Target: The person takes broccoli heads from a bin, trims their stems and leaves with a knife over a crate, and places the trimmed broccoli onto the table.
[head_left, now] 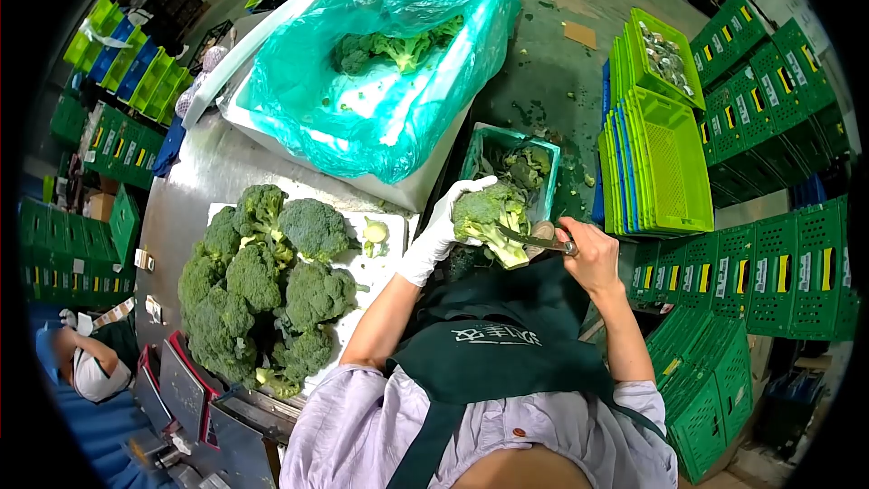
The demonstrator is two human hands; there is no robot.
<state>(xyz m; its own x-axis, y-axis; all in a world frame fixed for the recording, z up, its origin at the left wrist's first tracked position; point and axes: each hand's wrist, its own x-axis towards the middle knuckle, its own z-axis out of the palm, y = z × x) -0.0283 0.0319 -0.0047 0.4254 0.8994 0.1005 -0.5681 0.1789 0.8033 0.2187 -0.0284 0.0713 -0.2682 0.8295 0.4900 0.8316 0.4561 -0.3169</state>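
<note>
My left hand, in a white glove, is closed around a broccoli head in front of my apron. The stem end of the broccoli points down and to the right. My bare right hand grips a knife by its handle, and the blade lies against the stalk side. Below the broccoli stands a crate with dark leaves and trimmings in it. Left of my gloved hand, a pile of broccoli heads rests on a white board, where a small pale stem piece also lies.
A white foam box lined with a green plastic bag holds several broccoli pieces on the metal table. Lime crates and green crates are stacked at right. Another person is at lower left.
</note>
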